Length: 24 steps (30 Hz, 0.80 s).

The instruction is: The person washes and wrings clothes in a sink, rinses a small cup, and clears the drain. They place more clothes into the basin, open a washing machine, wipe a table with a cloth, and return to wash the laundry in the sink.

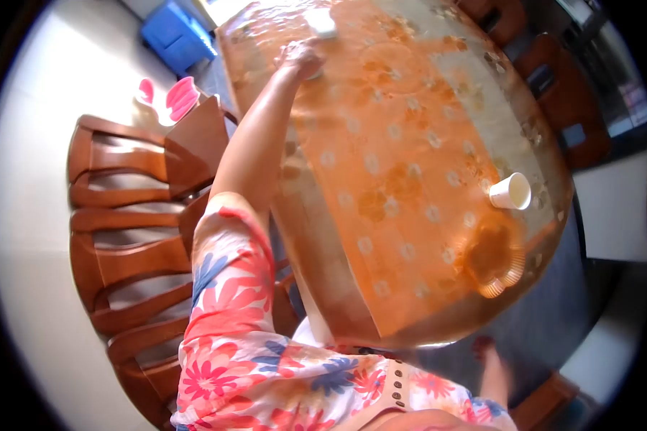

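Note:
My left hand (300,59) is stretched far out over the table (338,294), low at its upper left end. Its fingers are curled, and something pale shows in part beneath them, too hidden to name. Just beyond the hand lies a small white object (320,23), washed out by glare. Down by my side, off the table's near right edge, is my right hand (484,347); it is small and blurred, so its fingers cannot be made out. A white paper cup (510,192) is at the table's right side, its mouth facing right. Below it is an orange see-through dish (512,269) with a ribbed rim.
An orange flowered cloth (381,215) covers the middle of the table under a shiny clear layer. Several wooden chairs (118,223) line the wall on the left, and more stand at upper right. A blue plastic stool (176,36) and pink-and-white items (182,99) are at upper left.

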{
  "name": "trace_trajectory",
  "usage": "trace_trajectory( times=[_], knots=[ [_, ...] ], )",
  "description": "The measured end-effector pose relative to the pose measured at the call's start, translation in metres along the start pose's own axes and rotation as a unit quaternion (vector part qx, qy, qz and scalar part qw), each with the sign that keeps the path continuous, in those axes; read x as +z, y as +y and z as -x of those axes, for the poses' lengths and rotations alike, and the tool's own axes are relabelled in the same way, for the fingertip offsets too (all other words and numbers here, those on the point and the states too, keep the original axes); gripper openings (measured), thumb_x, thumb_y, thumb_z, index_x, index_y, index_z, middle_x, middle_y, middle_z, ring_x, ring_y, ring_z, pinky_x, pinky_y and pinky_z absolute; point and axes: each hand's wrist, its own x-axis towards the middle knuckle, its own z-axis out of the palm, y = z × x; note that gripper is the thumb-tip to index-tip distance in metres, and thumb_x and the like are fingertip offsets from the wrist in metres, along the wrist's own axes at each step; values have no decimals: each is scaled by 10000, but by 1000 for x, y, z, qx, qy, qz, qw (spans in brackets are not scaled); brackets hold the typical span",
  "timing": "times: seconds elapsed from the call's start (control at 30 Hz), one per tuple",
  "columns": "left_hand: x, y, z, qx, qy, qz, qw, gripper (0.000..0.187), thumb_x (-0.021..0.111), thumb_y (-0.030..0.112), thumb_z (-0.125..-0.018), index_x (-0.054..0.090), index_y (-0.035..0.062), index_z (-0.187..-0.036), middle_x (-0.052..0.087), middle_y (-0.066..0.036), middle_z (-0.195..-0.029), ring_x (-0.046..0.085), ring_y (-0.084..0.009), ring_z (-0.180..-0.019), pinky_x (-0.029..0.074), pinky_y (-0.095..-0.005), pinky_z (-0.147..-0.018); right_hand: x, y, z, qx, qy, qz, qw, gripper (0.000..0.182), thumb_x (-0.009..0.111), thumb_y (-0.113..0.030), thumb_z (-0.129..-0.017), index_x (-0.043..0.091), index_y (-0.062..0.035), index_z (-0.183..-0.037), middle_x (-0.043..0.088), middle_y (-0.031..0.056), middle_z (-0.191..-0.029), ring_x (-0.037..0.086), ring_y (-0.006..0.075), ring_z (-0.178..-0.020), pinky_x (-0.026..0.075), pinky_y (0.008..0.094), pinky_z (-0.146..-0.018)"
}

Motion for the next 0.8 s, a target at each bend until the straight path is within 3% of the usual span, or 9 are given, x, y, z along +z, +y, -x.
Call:
trace_trajectory(
  times=[0.07,0.1,0.13,0.17,0.23,0.3,0.37,0.57,0.8],
  knots=[
    [4,15,-20,-10,-22,1,1000,517,577,400,-709,479,280,-1202,524,-129,-1165,485,-308,-1083,362,-386,-936,25,49,15,-4,-55,103,993,184,513,-123,-798,527,-69,-973,579,61,-736,588,185,-583,390,299,-409],
    [9,24,-27,-13,-33,2,999,514,574,403,-711,478,289,-1203,528,-123,-1162,482,-307,-1088,358,-388,-941,36,66,31,24,-32,89,995,192,506,-109,-800,526,-60,-985,584,69,-746,595,189,-597,400,296,-414],
    [42,10,-67,25,-32,0,999,493,552,406,-724,473,315,-1202,514,-107,-1187,449,-314,-1124,340,-447,-944,56,59,75,51,-7,73,996,201,500,-95,-803,525,-51,-997,590,76,-756,602,193,-612,411,293,-418],
    [48,15,-78,-3,-36,-12,999,485,539,409,-725,475,324,-1198,533,-101,-1165,466,-292,-1110,342,-448,-939,67,67,93,68,-4,80,994,216,491,-91,-807,522,-39,-1015,596,83,-778,611,201,-632,425,295,-427],
    [48,27,-78,-6,44,-35,998,479,510,413,-728,463,352,-1201,578,-114,-1085,512,-290,-1050,329,-456,-939,83,91,114,105,-1,65,992,248,480,-93,-815,512,-21,-1049,603,98,-825,623,214,-664,447,304,-445],
    [85,15,-111,-29,191,-48,980,468,577,393,-697,548,222,-1132,629,-113,-923,599,-281,-845,455,-414,-792,96,109,131,148,3,21,989,281,476,-103,-820,499,-8,-1083,606,112,-878,629,225,-686,462,320,-461],
    [98,10,-126,-59,211,-36,975,463,585,388,-692,555,207,-1118,629,-113,-910,600,-277,-827,460,-408,-769,107,118,143,166,10,-27,986,296,478,-106,-820,489,-4,-1098,599,127,-919,630,233,-704,469,333,-475],
    [92,6,-153,-101,38,-24,994,451,610,374,-678,573,164,-1076,630,-114,-872,602,-267,-772,474,-389,-700,140,134,179,195,18,-101,975,324,469,-112,-822,472,7,-1124,590,146,-957,628,247,-743,481,353,-506],
    [88,7,-175,-116,-20,5,993,442,638,357,-661,595,112,-1026,630,-115,-828,605,-254,-708,491,-367,-619,135,129,207,202,40,-119,971,312,473,-122,-814,482,9,-1097,600,134,-881,624,239,-711,475,323,-474]
  ],
)
